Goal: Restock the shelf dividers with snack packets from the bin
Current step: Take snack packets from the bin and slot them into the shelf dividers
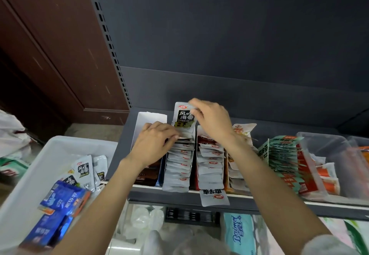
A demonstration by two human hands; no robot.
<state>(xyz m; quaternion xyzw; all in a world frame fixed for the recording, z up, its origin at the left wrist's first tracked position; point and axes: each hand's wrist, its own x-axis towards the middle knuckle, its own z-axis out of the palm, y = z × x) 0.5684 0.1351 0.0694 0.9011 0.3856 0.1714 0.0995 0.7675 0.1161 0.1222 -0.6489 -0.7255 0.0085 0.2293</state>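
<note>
My right hand (pixel 211 121) pinches the top edge of a silver-and-black snack packet (pixel 183 118), holding it upright at the back of a row of silver packets (pixel 179 165) in a white shelf divider (pixel 148 118). My left hand (pixel 154 143) presses against the left side of that row, fingertips on the packets near the back. A white bin (pixel 40 167) at the lower left holds more silver-and-black packets (pixel 83 169) and blue packs (pixel 63 194).
Further rows stand to the right: silver-and-red packets (pixel 211 163), orange-edged packets (pixel 235 173), green packets (pixel 279 155). One packet (pixel 214 196) hangs over the shelf's front edge. Clear tubs (pixel 335 151) sit at far right. A lower shelf holds tissue packs (pixel 238 232).
</note>
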